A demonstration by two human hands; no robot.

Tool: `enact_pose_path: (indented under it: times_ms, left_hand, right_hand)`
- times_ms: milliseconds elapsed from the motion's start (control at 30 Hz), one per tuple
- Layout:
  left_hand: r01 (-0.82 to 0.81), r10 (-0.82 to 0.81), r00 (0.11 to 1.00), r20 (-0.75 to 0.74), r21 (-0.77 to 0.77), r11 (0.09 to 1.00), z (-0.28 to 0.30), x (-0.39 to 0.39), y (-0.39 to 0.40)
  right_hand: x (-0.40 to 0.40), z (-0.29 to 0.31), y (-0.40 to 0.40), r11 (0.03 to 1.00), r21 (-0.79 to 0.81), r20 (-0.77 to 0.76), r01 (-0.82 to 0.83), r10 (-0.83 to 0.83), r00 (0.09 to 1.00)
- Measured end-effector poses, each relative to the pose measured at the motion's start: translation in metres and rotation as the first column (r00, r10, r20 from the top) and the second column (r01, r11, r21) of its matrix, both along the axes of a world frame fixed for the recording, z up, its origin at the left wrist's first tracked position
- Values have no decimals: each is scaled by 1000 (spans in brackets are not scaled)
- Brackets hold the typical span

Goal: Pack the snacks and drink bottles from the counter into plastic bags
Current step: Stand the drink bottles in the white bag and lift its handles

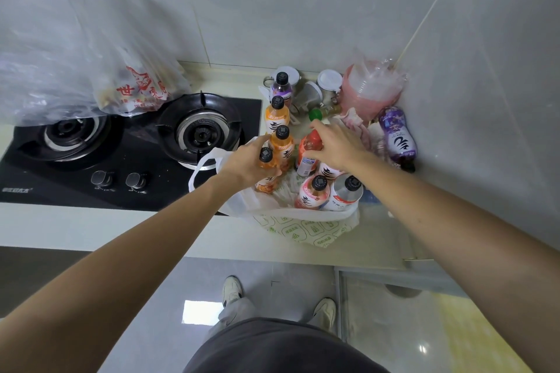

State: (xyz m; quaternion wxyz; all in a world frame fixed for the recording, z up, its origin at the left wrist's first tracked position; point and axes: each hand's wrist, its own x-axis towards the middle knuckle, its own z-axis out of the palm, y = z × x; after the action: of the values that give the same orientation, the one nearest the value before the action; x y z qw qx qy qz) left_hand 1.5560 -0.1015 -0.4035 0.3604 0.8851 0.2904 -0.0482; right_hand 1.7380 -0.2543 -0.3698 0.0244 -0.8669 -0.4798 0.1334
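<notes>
On the table, head view:
Table (91,230): pale top running along a tiled wall (303,9) into a corner at the right; its front edge crosses the lower middle of the picture.
Hob (130,148): black glass, set into the table at the left, with two burners and two knobs along its front.
White bag (291,215): plastic, with green print, standing open on the table just right of the hob, one loop handle lying over the hob's edge.
In the bag: a pink bottle (313,195) and a white bottle (344,194), both upright with dark caps, side by side near the front.
Left hand (248,163): fingers curled round an orange bottle (268,168) at the bag's left rim.
Right hand (336,145): fingers curled over a red bottle (309,148) at the back of the bag's opening.
Other bottles: two more orange ones (277,113) upright beyond the bag, a purple-labelled one behind them, and a purple bottle (397,133) lying against the right wall.
Corner: jars with white lids (328,82) and a pink stack in clear wrap (368,89).
Clear bag (133,82): red print, hanging at the upper left over the hob.
Floor (272,281): grey tiles, with the person's two pale shoes below the table.
</notes>
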Motion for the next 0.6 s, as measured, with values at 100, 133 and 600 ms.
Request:
enact_pose_path:
  times_ms: [100, 133, 600]
  left_hand:
    - [5, -5, 1000, 17, 21, 1000, 4, -1, -2]
    - [5, -5, 1000, 22, 41, 999, 6, -1, -3]
    - [98, -270, 918, 291, 492, 865, 51, 31, -34]
  right_hand:
    - [0, 2, -5, 1000, 22, -45, 16, -15, 999]
    - [0, 3, -7, 999, 38, -57, 26, -24, 998]
    - [7, 16, -80, 909, 238, -150, 341, -313, 938]
